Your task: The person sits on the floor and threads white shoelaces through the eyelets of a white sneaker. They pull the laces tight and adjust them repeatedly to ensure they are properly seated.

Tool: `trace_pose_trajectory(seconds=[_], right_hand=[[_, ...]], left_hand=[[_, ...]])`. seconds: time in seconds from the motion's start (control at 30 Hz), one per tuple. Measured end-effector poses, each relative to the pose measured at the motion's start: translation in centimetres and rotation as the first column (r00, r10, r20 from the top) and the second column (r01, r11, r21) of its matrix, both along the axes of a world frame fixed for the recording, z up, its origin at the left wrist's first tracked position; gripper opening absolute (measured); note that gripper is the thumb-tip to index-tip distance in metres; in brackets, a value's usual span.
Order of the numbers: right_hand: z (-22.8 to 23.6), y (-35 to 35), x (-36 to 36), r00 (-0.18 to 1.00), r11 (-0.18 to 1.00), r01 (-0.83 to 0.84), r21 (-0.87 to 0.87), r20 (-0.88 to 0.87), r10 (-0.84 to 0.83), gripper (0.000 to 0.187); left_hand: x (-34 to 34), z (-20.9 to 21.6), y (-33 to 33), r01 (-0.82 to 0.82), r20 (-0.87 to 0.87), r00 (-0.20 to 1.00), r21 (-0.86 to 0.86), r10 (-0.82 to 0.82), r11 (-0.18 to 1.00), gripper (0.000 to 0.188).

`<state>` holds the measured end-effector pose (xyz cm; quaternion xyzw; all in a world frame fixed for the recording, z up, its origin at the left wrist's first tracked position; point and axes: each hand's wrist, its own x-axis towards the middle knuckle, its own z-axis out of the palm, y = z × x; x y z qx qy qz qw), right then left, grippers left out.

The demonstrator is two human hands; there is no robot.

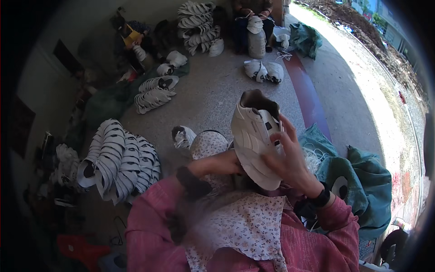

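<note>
Pointing toe-down in view, white shoe upper (252, 138), long axis slightly slanted

Left grip (223, 162) partly hidden behind the white shoe upper (251, 141)
Below it, a dark blur smears the floral apron (253, 222); the marking (254, 127) on the upper's side is too small to read; far beyond the right grip (291, 159), a seated person (242, 32) is cut off by the top edge, head unseen.

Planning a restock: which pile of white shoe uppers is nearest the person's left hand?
The large pile directly left of the left hand; the other piles sit farther back or farther left.
</note>
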<state>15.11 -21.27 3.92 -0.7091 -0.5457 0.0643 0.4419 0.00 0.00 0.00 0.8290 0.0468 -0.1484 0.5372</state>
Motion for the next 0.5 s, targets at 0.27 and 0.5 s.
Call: trace_pose_trajectory(seconds=[0.27, 0.5], right_hand=[[-3.9, 2.4, -4.8, 0.954, 0.974, -0.178, -0.141, 0.217, 0.206, 0.035], [-1.5, -0.3, -1.8, 0.863, 0.878, -0.429, -0.211, 0.193, 0.468, 0.026]], left_hand=[[-5.0, 0.2, 5.4, -0.631, -0.492, 0.762, -0.422, 0.420, 0.651, 0.045], [-1.1, 5.6, 7.7, -0.608, 0.037, 0.787, -0.116, 0.615, 0.785, 0.052]])
